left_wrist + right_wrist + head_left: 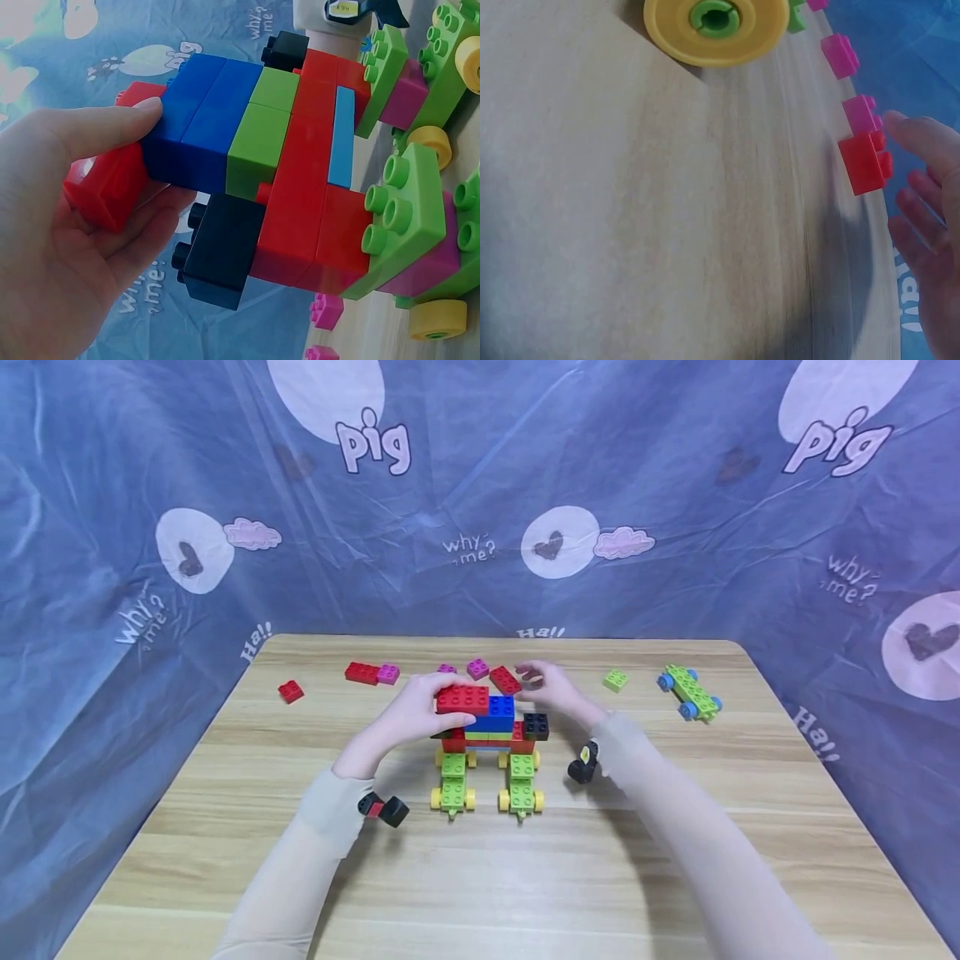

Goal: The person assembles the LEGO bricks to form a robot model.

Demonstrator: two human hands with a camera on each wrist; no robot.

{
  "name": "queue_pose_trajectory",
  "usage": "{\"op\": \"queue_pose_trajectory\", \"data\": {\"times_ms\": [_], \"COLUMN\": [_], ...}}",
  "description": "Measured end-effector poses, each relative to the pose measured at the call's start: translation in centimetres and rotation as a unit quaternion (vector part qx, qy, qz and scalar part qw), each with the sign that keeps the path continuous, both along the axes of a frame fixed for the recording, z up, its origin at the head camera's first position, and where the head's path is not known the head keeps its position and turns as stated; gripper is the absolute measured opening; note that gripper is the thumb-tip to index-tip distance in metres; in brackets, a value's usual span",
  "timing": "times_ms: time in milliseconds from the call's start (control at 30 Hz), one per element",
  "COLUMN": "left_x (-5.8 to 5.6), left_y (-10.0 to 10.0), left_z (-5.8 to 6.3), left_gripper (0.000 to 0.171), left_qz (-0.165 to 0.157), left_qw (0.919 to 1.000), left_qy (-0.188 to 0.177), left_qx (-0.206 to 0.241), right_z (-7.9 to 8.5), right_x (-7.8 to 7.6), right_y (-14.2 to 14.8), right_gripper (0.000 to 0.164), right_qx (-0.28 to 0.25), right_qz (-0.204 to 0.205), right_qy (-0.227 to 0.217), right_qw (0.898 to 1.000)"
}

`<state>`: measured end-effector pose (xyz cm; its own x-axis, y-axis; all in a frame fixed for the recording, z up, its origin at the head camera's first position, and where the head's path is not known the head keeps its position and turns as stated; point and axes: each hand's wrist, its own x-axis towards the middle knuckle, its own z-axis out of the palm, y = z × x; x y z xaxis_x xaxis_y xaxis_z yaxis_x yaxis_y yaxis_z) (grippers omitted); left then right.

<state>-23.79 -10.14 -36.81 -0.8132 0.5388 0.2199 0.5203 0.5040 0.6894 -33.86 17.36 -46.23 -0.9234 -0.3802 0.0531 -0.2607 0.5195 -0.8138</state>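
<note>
Red brick [461, 699] gripped by left hand [415, 708], right hand [553, 687] near loose brick [506, 680]

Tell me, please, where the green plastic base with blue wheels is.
In the head view, that base lies toward the wooden table's back right corner, right of the loose square green plastic brick.

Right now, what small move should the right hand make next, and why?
Probably pinch the loose red rectangular plastic brick: the open right hand hovers beside it, while the left hand grips another red brick atop blue plastic bricks.
</note>
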Motion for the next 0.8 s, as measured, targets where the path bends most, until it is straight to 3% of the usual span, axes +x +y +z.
{"op": "queue_pose_trajectory", "data": {"times_ms": [433, 800], "left_x": [-0.1, -0.2], "left_y": [-0.1, -0.1], "left_z": [0.0, 0.0], "left_gripper": [0.046, 0.048], "left_qz": [-0.012, -0.006], "left_qw": [0.9999, 0.9999], "left_qy": [0.010, -0.009], "left_qx": [0.005, 0.006], "right_z": [-0.7, -0.7], "right_x": [-1.1, -1.3], "right_y": [-0.7, -1.6], "right_gripper": [0.063, 0.062], "right_qx": [0.040, 0.094], "right_qz": [0.001, -0.018], "right_qy": [-0.015, -0.010], "right_qw": [0.999, 0.995]}}
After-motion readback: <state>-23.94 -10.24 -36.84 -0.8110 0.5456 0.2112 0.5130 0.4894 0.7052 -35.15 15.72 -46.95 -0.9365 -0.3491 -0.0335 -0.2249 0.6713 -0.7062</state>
